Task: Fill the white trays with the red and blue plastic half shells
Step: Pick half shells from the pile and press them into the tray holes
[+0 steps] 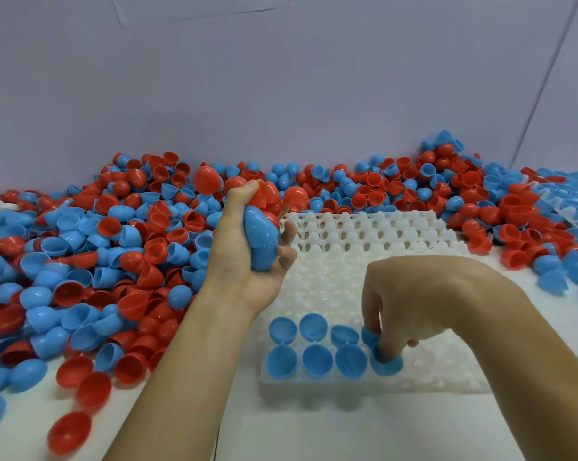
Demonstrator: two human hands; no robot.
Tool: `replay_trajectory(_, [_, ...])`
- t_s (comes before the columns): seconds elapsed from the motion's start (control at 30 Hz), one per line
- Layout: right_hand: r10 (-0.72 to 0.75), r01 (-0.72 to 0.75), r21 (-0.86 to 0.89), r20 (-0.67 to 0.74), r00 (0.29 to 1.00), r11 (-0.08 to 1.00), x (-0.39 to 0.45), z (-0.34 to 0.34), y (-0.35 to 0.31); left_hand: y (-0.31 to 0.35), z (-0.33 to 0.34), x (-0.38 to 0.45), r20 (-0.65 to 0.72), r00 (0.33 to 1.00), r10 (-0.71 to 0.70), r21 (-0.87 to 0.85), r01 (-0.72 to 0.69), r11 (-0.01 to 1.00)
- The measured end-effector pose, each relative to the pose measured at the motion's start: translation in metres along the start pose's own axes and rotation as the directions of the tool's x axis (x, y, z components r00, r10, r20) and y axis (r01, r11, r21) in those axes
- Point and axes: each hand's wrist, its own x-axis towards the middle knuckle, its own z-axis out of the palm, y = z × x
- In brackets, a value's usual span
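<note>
Right hand (424,294) pressing a fourth blue shell pair (382,352) into the white tray (364,277), mostly unfilled; left hand (247,257) grasping spare shells (261,241).

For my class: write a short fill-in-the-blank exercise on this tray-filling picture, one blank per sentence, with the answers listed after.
1. All shells already seated in the white tray are coloured ____.
2. The right hand presses a blue shell into the tray's ____ row.
3. The left hand holds a bunch of shells coloured blue and ____.

Answers: blue; nearest; red
</note>
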Motion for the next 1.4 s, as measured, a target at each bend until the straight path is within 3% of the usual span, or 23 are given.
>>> replay_trajectory(0.5, [-0.097,0.098,0.084,-0.023,0.995,0.992,0.003,-0.007,0.017,-0.002,0.002,0.0,0.007,1.0,-0.013,-0.012,0.014,1.0])
replay_trajectory(0.6, [-0.112,0.133,0.137,-0.148,0.983,0.982,0.007,-0.009,0.024,-0.004,0.002,0.001,-0.008,1.0,-0.03,0.004,0.03,1.0])
replay_trajectory(0.67, [-0.139,0.243,0.234,-0.387,0.911,0.941,0.017,-0.008,0.023,-0.005,0.004,0.0,0.003,0.999,-0.044,0.033,0.044,0.998])
replay_trajectory(0.77, [-0.088,0.466,0.343,-0.722,0.686,0.816,0.035,-0.003,0.014,-0.009,0.007,0.0,0.013,0.997,-0.08,0.112,0.078,0.991])
replay_trajectory(0.87, [-0.051,0.607,0.313,-0.862,0.505,0.731,0.046,0.0,0.006,-0.013,0.01,0.0,0.05,0.99,-0.129,0.198,0.116,0.973])
replay_trajectory(0.97, [0.046,0.633,0.311,-0.916,0.399,0.709,0.051,0.0,0.007,-0.014,0.012,-0.001,0.087,0.985,-0.148,0.189,0.129,0.973])
replay_trajectory(1.17, [0.189,0.599,0.357,-0.926,0.326,0.717,0.055,-0.003,0.01,-0.013,0.011,0.0,0.094,0.987,-0.13,0.09,0.121,0.989])
replay_trajectory(1.4, [0.199,0.65,0.426,-0.897,0.395,0.63,0.053,0.0,0.01,-0.013,0.012,-0.001,0.073,0.988,-0.135,0.081,0.129,0.988])
